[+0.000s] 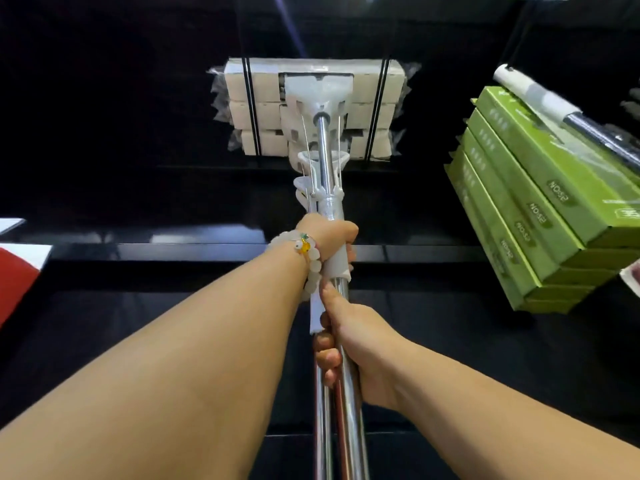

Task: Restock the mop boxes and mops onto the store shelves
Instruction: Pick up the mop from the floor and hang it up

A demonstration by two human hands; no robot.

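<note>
Both hands grip a bundle of chrome mop handles (343, 393), heads pointing into the dark shelf bay. The left hand (327, 237) (a pale bead bracelet (310, 258) on its wrist) wraps the white plastic collar higher up; the right hand (360, 344) curls round the poles just below it. The stacked sponge mop heads (263, 109) sit deep inside the black shelf (173, 252). Green mop boxes (530, 209) are piled at right, another mop (540, 98) lying on top.

The mop heads (313, 109) at upper centre were off-white with black bands, their poles (341, 393) shiny silver. Boxes (540, 206) at right were green; shelves (138, 252) black.
</note>
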